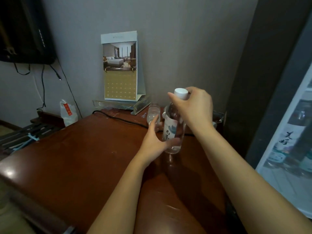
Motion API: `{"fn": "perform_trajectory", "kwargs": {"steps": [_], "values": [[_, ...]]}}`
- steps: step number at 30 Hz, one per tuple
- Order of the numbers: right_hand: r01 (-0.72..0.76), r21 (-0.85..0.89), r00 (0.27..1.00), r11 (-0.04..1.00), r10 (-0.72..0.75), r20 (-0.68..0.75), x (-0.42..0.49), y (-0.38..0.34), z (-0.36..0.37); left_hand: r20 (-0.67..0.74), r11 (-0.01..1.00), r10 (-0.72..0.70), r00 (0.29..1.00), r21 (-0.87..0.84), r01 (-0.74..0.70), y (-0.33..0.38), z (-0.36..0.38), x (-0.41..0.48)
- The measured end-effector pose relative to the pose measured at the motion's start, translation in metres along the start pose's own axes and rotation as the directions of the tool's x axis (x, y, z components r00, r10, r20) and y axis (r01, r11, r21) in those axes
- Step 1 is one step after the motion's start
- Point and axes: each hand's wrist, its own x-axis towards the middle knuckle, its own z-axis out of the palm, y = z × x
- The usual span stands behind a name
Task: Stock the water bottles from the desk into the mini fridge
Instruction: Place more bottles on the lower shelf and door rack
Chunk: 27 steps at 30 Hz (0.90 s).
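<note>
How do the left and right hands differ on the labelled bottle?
The right hand grips the water bottle at its neck, under the white cap; the left hand is at its lower body. The right hand's fingers curl; the left hand's are straight. Both touch the upright bottle.

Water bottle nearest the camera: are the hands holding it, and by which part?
Yes. The right hand grips the water bottle at its neck, just below the white cap. The left hand rests open against its lower side.
</note>
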Motion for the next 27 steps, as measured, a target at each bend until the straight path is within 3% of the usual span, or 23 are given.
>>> {"fn": "perform_trajectory", "kwargs": {"steps": [2, 4, 10, 15, 18, 22, 27], "values": [[-0.037, -0.019, 0.994, 0.999, 0.039, 0.101, -0.001, 0.002, -0.006, 0.193, 0.991, -0.036, 0.981, -0.12, 0.06, 0.0, 0.0, -0.001], [-0.078, 0.011, 0.981, 0.997, 0.075, 0.18, -0.008, 0.006, -0.008, 0.292, 0.992, -0.019, 0.956, -0.11, 0.054, 0.0, 0.001, -0.004], [-0.032, 0.095, 0.99, 0.995, 0.018, 0.143, -0.03, 0.012, -0.013, 0.35, 0.991, 0.023, 0.937, -0.134, 0.025, 0.0, 0.005, -0.006], [-0.055, 0.089, 0.975, 0.995, 0.035, 0.218, -0.057, 0.027, -0.014, 0.443, 0.931, -0.007, 0.896, -0.325, 0.168, 0.004, -0.003, -0.008], [-0.166, 0.123, 0.937, 0.978, 0.118, 0.329, -0.082, 0.042, -0.015, 0.437, 0.883, -0.023, 0.899, -0.414, 0.223, 0.008, -0.006, -0.012], [-0.282, 0.084, 0.821, 0.956, 0.194, 0.538, -0.115, 0.056, -0.015, 0.365, 0.891, -0.059, 0.929, -0.401, 0.214, 0.011, -0.003, -0.018], [-0.271, 0.172, 0.817, 0.947, 0.132, 0.562, -0.118, 0.055, -0.011, 0.361, 0.888, -0.053, 0.931, -0.41, 0.209, 0.008, -0.006, -0.023]]}}
